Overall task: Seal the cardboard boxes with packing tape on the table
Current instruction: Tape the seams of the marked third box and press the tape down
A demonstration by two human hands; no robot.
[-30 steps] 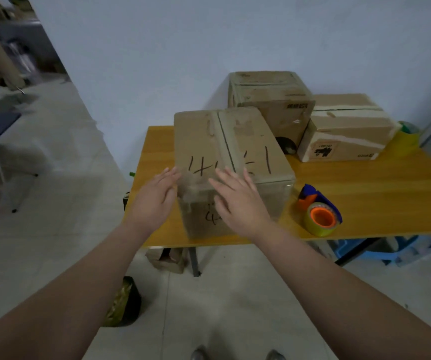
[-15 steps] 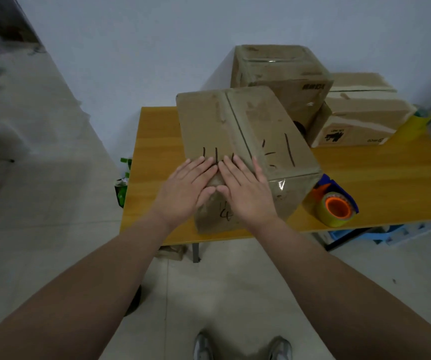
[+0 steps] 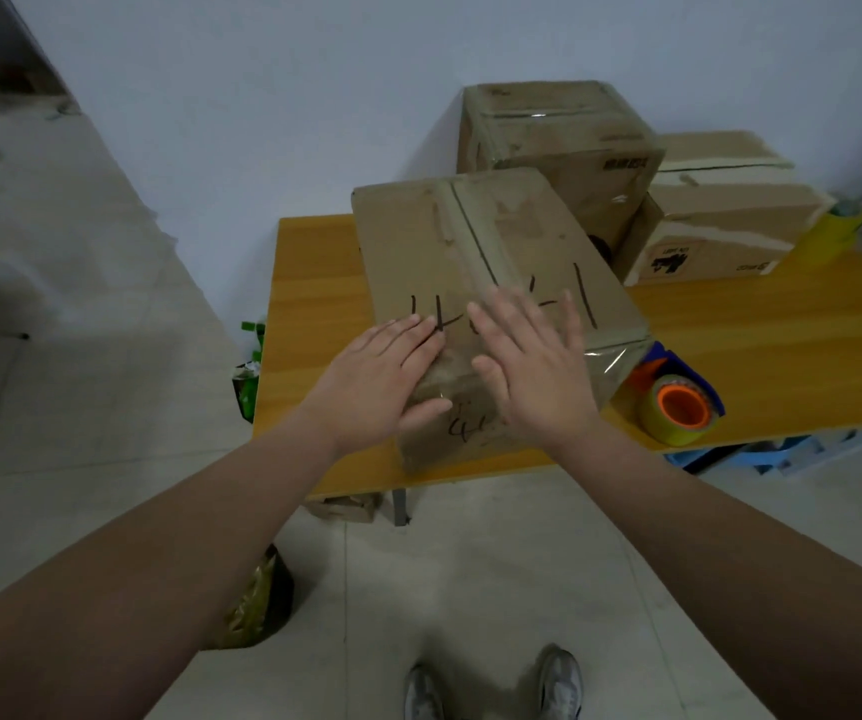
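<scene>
Evidently we press our left hand (image 3: 382, 379) and right hand (image 3: 532, 366) flat, each grip spread and holding nothing, on the near top edge of the cardboard box (image 3: 470, 252) at the front of the tabletop (image 3: 314, 324), presumably to smooth its clear tape (image 3: 610, 356) (the tape roll (image 3: 678, 414) waits just beside it).

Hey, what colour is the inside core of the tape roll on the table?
Bright orange; the yellowish packing tape roll shows it best in the head view.

White wall (image 3: 262, 96) across 12 o'clock. Pale tiled floor (image 3: 470, 589) from 9 round to 6. Pair of grey shoes (image 3: 559, 680) at 6. Dark bag (image 3: 262, 605) with yellowish crinkled contents at 7. Green packet (image 3: 248, 387) at 9. Yellow container (image 3: 831, 236) at 2. Blue plastic items (image 3: 782, 454) between 3 and 4, partly hidden.
</scene>
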